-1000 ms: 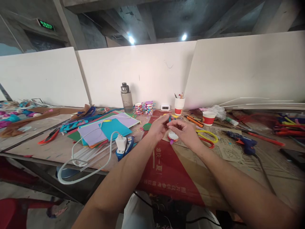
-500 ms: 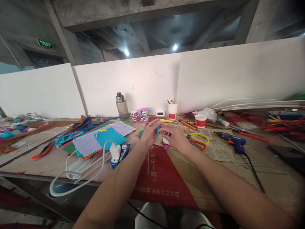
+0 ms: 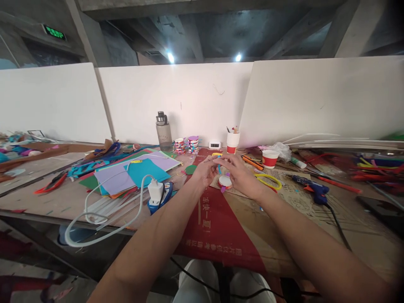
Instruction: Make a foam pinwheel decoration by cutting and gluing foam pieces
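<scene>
Hidden, cropped and illegible items, head view
Blue strip [image 3: 219, 169]: mostly covered between left hand [image 3: 203, 171] and right hand [image 3: 240, 174], grip unclear. Yellow scissors [image 3: 269, 180]: handles partly behind right hand. Clock [image 3: 215, 144]: digits too small to read. Right-side clutter [image 3: 375, 168]: blurred. Both forearms: cut by bottom edge.

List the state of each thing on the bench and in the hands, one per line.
left hand: pinching a small blue strip
right hand: fingers on the same strip
water bottle: upright, capped
white paper cup: upright, holds tools
red and white cup: upright, open top
glue gun: lying on its side, corded
white charger: cable attached
yellow scissors: lying flat
</scene>
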### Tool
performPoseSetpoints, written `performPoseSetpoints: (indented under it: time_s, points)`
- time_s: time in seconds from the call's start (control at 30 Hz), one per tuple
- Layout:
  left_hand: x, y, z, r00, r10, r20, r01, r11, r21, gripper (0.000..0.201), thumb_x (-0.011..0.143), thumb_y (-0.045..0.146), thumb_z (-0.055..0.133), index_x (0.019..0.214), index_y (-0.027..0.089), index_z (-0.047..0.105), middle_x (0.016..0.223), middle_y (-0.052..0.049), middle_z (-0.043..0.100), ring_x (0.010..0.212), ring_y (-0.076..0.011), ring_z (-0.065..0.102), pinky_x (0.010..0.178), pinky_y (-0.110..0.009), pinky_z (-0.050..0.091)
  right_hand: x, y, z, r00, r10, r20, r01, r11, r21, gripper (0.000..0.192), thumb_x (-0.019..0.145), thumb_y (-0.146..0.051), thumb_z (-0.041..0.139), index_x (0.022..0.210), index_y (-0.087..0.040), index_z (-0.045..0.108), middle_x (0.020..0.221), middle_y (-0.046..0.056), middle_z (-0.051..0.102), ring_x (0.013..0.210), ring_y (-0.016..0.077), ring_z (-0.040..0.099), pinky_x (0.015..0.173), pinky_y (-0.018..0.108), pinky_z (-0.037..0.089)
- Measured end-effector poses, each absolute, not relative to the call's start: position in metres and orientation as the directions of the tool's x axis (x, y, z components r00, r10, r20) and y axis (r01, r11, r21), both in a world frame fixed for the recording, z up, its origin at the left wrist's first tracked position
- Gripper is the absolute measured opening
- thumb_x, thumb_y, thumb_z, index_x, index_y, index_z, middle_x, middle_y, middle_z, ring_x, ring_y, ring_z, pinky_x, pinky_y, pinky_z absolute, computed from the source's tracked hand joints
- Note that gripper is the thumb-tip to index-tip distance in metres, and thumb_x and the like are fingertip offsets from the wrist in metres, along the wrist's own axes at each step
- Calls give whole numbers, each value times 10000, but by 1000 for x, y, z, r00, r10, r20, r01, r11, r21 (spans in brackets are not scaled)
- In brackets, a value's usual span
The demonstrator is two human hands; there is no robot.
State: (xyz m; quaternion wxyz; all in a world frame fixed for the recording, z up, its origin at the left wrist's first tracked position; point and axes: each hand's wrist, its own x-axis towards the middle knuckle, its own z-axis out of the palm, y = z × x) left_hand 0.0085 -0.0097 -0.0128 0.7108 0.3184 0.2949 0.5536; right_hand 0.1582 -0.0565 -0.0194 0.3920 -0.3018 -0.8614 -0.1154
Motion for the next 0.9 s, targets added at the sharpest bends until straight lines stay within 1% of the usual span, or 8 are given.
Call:
performPoseSetpoints:
  time_s: [0.1, 0.2, 0.37, 0.43, 0.53, 0.73, 0.8, 0.9]
  points:
    - [9, -8, -13, 209, 977, -44, -617, 167, 769, 164, 746, -12, 672, 742, 143, 617, 729, 22, 643, 641, -60, 562, 613, -193, 442, 162, -55, -20, -482, 453, 750, 647, 761, -44, 822, 739, 77, 408, 1450, -330, 474, 1285, 96, 547, 1202, 280, 481, 1009, 512, 456]
    - [11, -9, -14, 232, 972, -22, -630, 168, 759, 180, 712, -21, 693, 754, 141, 625, 720, 15, 657, 636, -67, 586, 633, -198, 459, 163, -56, -20, -447, 461, 766, 664, 745, -61, 629, 846, -6, 465, 1383, -322, 552, 1258, 98, 584, 1139, 282, 508, 957, 496, 478]
    - [12, -14, -15, 301, 953, -27, -613, 216, 760, 173, 720, 5, 727, 807, 127, 642, 727, -12, 685, 618, -86, 622, 605, -200, 473, 161, -56, -20, -429, 412, 804, 613, 786, -75, 266, 901, -125, 560, 1018, -282, 741, 1108, 78, 673, 1037, 258, 559, 900, 450, 496]
    - [11, -15, -15, 328, 945, -5, -611, 216, 762, 165, 728, 13, 736, 821, 121, 653, 723, -10, 685, 593, -78, 612, 578, -193, 467, 162, -54, -20, -424, 382, 821, 582, 810, -77, 248, 907, -118, 552, 925, -267, 749, 1041, 71, 696, 991, 238, 592, 886, 432, 503]
    - [7, -14, -13, 339, 940, 45, -618, 187, 764, 151, 737, 65, 768, 831, 125, 666, 707, 0, 677, 551, -64, 581, 536, -182, 448, 163, -53, -19, -429, 355, 831, 537, 839, -82, 214, 902, -113, 575, 899, -244, 744, 989, 70, 717, 953, 220, 634, 876, 407, 516]
    - [-2, -7, -10, 326, 941, 92, -620, 139, 772, 195, 714, 124, 819, 852, 133, 681, 714, -10, 686, 570, -68, 596, 499, -167, 420, 160, -57, -14, -470, 393, 791, 531, 841, -102, 144, 911, -177, 626, 883, -241, 752, 952, 68, 752, 936, 210, 683, 856, 368, 536]
    - [-3, -7, -10, 324, 940, 109, -623, 125, 772, 200, 710, 125, 822, 856, 131, 686, 715, -9, 690, 562, -62, 587, 502, -164, 421, 159, -58, -13, -457, 420, 784, 520, 842, -147, 149, 922, -208, 624, 879, -245, 762, 941, 66, 762, 928, 210, 694, 847, 360, 539]
    - [-4, -7, -8, 269, 957, 106, -621, 88, 779, 206, 705, 119, 823, 863, 130, 691, 716, -7, 694, 552, -54, 577, 504, -160, 418, 157, -58, -13, -410, 501, 763, 491, 826, -278, 158, 923, -251, 630, 861, -255, 776, 909, 56, 771, 884, 207, 704, 811, 344, 536]
